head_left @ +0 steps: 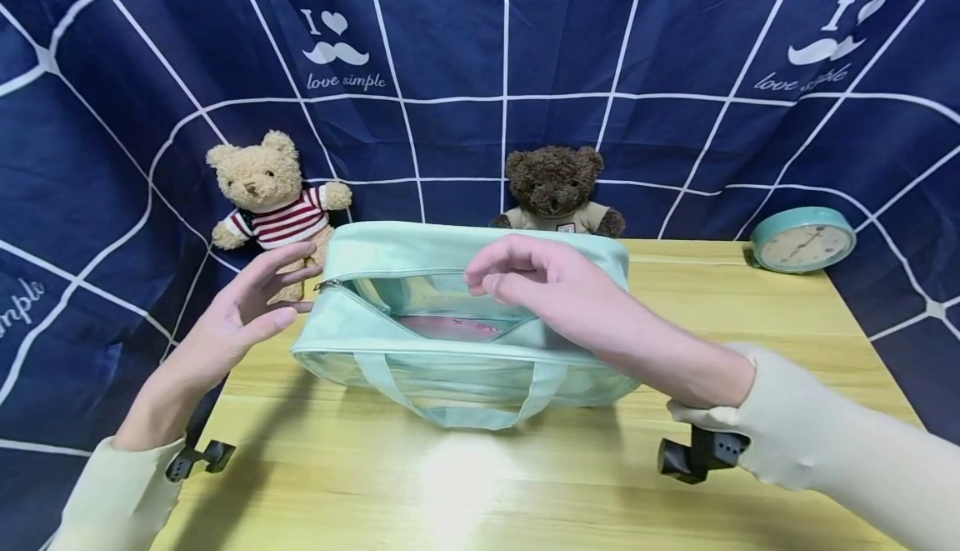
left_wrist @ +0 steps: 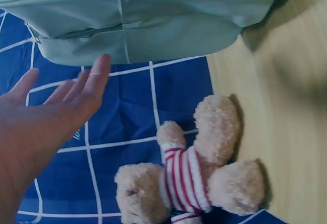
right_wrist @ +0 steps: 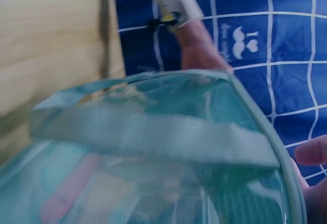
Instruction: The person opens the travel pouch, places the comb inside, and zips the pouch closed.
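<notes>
A mint-green bag (head_left: 337,326) with clear side panels stands on the table, its top zipper (head_left: 375,308) partly undone. Something pink (head_left: 450,329) shows through the gap. Hanging down its front is a strap handle (head_left: 468,416). My left hand (head_left: 240,305) is held just off the bag's left end, fingers loosely spread and holding nothing; the left wrist view shows the hand (left_wrist: 56,111) below that end too. Over the opening hovers my right hand (head_left: 547,284), its fingers loosely bent, with nothing seen in them. Its thumb (right_wrist: 312,151) appears at the right wrist view's edge.
A light teddy bear (head_left: 262,176) in a striped shirt sits behind the bag's left end. Behind the bag is a dark brown bear (head_left: 555,184). A round teal clock (head_left: 802,240) stands at the wooden table's (head_left: 735,326) back right. Dark blue checked cloth (head_left: 562,34) hangs behind.
</notes>
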A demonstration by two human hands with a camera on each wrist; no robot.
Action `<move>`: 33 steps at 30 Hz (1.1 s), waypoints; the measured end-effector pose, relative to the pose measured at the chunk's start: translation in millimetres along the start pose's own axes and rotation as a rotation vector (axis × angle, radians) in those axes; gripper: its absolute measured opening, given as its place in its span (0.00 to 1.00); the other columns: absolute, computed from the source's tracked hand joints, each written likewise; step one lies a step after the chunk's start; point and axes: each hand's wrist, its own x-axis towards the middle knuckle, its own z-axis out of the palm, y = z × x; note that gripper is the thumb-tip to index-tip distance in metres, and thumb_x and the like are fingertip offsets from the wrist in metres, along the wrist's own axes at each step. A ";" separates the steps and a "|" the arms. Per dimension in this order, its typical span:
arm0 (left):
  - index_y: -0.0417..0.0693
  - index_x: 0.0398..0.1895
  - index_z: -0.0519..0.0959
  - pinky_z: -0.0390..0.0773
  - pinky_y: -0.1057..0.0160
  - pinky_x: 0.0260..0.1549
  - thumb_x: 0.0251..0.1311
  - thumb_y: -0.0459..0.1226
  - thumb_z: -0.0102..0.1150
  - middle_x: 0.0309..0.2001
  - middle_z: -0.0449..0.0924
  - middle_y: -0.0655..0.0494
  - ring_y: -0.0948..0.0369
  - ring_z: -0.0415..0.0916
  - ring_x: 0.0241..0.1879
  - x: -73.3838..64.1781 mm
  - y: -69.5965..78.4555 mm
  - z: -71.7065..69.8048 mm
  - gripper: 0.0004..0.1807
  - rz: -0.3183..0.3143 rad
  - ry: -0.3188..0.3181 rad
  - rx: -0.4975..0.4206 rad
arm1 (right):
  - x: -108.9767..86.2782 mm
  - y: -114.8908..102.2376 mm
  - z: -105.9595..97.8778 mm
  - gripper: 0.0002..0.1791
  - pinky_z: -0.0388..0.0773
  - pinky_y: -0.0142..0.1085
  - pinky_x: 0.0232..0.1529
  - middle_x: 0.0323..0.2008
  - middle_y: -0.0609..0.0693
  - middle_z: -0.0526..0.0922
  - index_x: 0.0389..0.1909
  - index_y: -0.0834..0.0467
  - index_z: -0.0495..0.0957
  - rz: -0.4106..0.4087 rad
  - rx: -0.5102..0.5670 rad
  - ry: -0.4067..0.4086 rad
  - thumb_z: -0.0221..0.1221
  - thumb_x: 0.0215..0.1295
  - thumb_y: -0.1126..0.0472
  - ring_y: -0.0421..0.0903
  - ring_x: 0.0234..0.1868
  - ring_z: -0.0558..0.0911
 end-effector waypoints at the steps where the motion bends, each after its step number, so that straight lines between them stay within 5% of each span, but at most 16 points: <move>1: 0.32 0.83 0.60 0.80 0.60 0.62 0.73 0.15 0.46 0.80 0.63 0.44 0.51 0.68 0.75 -2.2 -1.6 -1.1 0.35 0.000 0.023 -0.005 | 0.7 -1.1 2.7 0.13 0.77 0.47 0.66 0.56 0.52 0.87 0.59 0.59 0.83 -0.007 0.028 0.017 0.59 0.82 0.61 0.50 0.60 0.84; 12: 0.23 0.69 0.73 0.82 0.63 0.57 0.72 0.14 0.51 0.60 0.84 0.43 0.54 0.80 0.62 -7.8 -23.5 3.7 0.23 0.013 0.167 -0.088 | 27.0 -14.8 44.4 0.16 0.79 0.44 0.57 0.52 0.53 0.88 0.60 0.60 0.83 -0.010 0.115 0.080 0.66 0.76 0.60 0.48 0.54 0.84; 16: 0.23 0.68 0.75 0.80 0.65 0.58 0.70 0.13 0.51 0.60 0.85 0.46 0.55 0.81 0.61 -8.7 -30.7 10.7 0.24 0.000 0.235 -0.092 | 38.8 -18.5 61.0 0.19 0.77 0.44 0.65 0.54 0.52 0.86 0.63 0.60 0.80 0.069 0.094 0.047 0.65 0.76 0.60 0.48 0.57 0.83; 20: 0.20 0.66 0.74 0.78 0.64 0.60 0.69 0.11 0.51 0.61 0.84 0.45 0.55 0.81 0.60 -8.9 -36.7 14.2 0.23 0.053 0.276 -0.140 | 46.8 -20.1 78.1 0.27 0.76 0.44 0.67 0.60 0.49 0.85 0.73 0.55 0.73 0.167 0.050 -0.021 0.65 0.77 0.58 0.45 0.59 0.83; 25: 0.16 0.66 0.72 0.79 0.64 0.59 0.67 0.11 0.50 0.61 0.84 0.48 0.55 0.81 0.59 -8.7 -39.6 15.7 0.23 0.079 0.287 -0.176 | 60.4 -24.8 95.7 0.32 0.78 0.38 0.56 0.57 0.49 0.86 0.77 0.52 0.69 0.170 0.072 -0.053 0.63 0.75 0.62 0.42 0.52 0.82; 33: 0.26 0.63 0.80 0.77 0.64 0.60 0.67 0.11 0.50 0.59 0.84 0.46 0.56 0.81 0.58 -6.2 -49.1 23.5 0.23 0.129 0.299 -0.294 | 90.5 -31.0 115.3 0.30 0.74 0.32 0.52 0.53 0.48 0.86 0.74 0.57 0.72 0.178 -0.134 -0.051 0.62 0.72 0.65 0.41 0.46 0.80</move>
